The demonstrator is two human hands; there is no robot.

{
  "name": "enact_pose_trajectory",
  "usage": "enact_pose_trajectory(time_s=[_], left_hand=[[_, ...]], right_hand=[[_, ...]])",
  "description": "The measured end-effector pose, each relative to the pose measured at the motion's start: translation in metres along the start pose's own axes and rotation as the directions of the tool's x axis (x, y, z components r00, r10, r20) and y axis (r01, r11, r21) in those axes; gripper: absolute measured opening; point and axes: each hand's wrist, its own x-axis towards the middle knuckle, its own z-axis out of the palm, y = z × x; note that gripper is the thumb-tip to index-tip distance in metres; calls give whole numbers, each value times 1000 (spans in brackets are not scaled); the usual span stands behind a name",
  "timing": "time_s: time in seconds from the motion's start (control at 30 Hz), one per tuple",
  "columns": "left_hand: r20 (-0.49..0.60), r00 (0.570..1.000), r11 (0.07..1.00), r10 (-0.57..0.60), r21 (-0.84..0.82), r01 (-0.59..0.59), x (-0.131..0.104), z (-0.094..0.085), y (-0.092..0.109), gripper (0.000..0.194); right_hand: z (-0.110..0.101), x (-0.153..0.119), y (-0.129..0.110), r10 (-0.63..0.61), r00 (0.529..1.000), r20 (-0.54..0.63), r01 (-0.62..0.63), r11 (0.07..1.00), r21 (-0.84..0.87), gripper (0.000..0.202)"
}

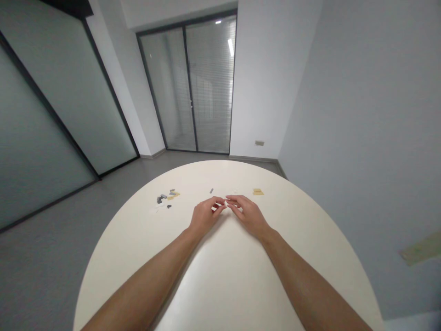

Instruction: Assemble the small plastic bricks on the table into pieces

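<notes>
Near the middle of the round white table (220,276), my left hand (206,214) and my right hand (248,214) meet at the fingertips. Both are closed in a pinch on one small white piece (225,203), partly covered by the fingers and too small to name. Just beyond the hands lie a small grey flat piece (211,191) and some faint white pieces (234,190). A tan flat piece (258,191) rests past my right hand.
Left of my hands is a loose group of dark grey pieces (161,198), tan pieces (174,196) and white bits, with a small black piece (169,206) beside them. A glass door (193,92) and walls stand beyond the table's curved edge.
</notes>
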Motion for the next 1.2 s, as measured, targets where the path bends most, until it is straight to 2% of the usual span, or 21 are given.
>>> enact_pose_trajectory(time_s=[0.87,1.2], left_hand=[[2,1000,998,-26,61,26,0,-2,4,8],[-9,1000,997,3,74,-2,-1,-1,2,8]], right_hand=[[0,-1,1,10,999,51,-9,1000,-18,23],[-1,-1,-2,-6,1000,25,6,1000,-12,22]])
